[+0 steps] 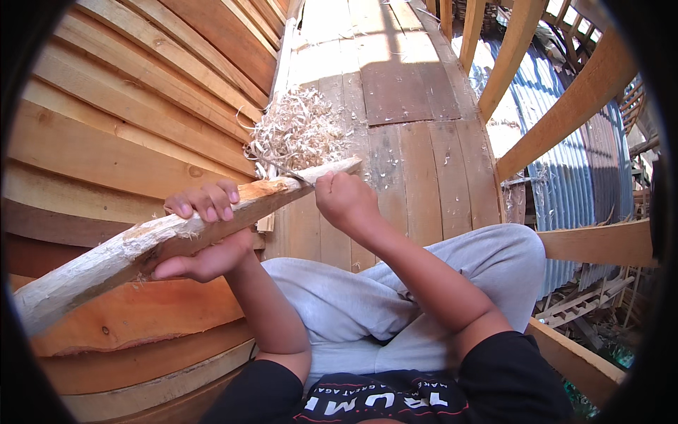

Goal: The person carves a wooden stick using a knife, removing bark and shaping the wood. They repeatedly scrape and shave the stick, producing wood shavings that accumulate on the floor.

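A long, pale, rough-hewn wooden pole (134, 247) slants across in front of me, from the lower left up to a tapered tip near the middle. My left hand (212, 219) grips it from below, thumb on the near side and fingers curled over the top. Close to the tip, my right hand (345, 201) is closed in a fist around a knife, its handle hidden inside the fist. The thin dark knife blade (298, 174) lies across the pole's upper side, touching the wood. Just left of the blade, the surface shows a fresh orange-brown patch.
Curled wood shavings (300, 131) are heaped on the plank floor (424, 177) beyond the pole. A wall of overlapping boards (120, 152) rises on the left. Wooden railing posts (565, 106) stand along the right edge, with corrugated metal sheets (565, 177) past them. My crossed legs are below.
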